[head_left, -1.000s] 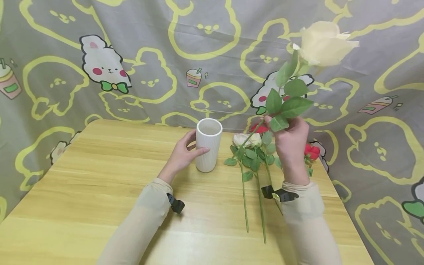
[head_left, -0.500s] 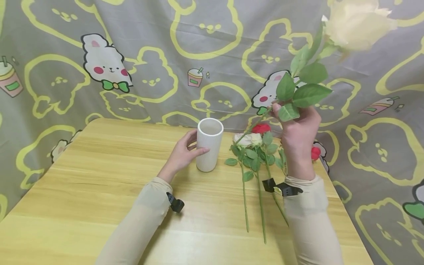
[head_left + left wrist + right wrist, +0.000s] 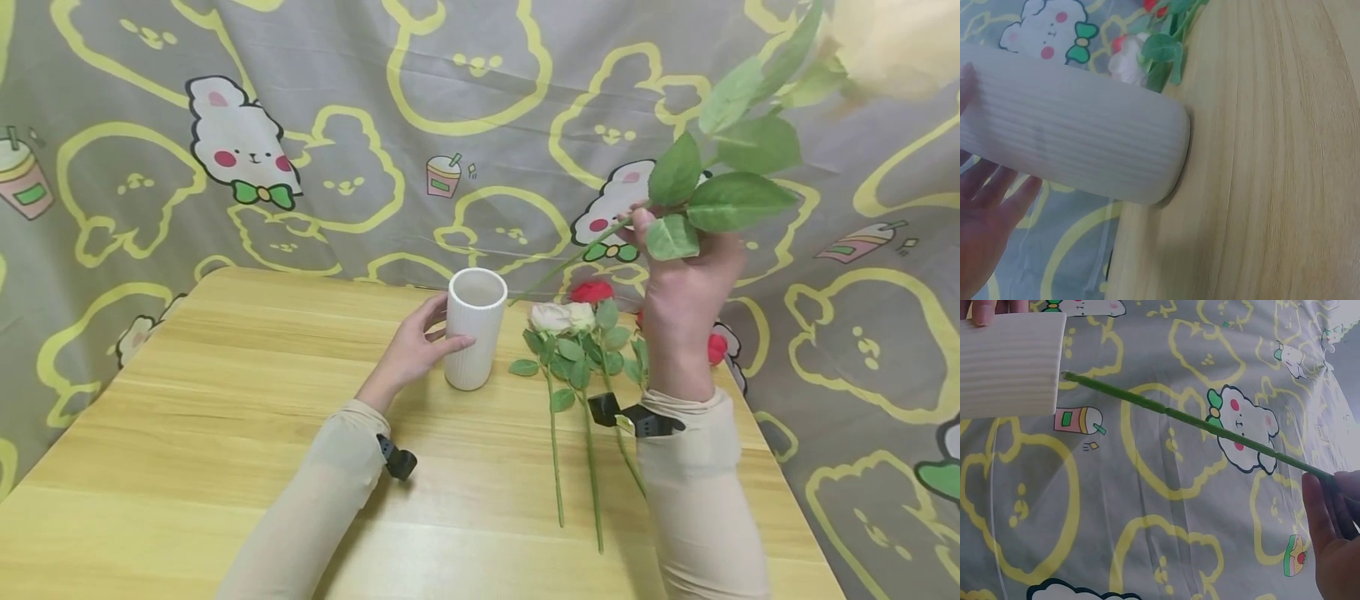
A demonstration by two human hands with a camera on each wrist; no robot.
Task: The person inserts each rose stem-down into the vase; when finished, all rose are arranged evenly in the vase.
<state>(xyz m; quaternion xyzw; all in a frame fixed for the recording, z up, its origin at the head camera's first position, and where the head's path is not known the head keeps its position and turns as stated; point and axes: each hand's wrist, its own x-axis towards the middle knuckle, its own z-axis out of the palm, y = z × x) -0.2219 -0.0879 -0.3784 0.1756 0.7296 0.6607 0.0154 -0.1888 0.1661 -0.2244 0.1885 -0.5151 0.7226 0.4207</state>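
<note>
A white ribbed vase (image 3: 482, 342) stands upright on the table. My left hand (image 3: 405, 354) holds it from the left, thumb across its near side and fingers behind; the left wrist view shows the vase's base (image 3: 1166, 150) on the wood. Raised at the right, my right hand (image 3: 686, 296) pinches the green stem (image 3: 1197, 422) of a white rose just below its leaves (image 3: 738, 202). The pale rose bloom (image 3: 896, 50) is partly cut off at the upper right corner. In the right wrist view, the stem's bare lower end is right at the rim of the vase (image 3: 1010, 365).
Right of the vase lie several roses, with white blooms (image 3: 551, 317), a red bloom (image 3: 592, 292) and stems (image 3: 591, 467) pointing towards me. Another red bloom (image 3: 717, 348) shows beyond my right wrist. A patterned grey curtain (image 3: 337, 167) hangs behind the wooden table (image 3: 225, 400).
My right hand has moved up and to the right with the rose, and its stem end has come up off the lying flowers to the vase's rim. The left hand and vase stay put.
</note>
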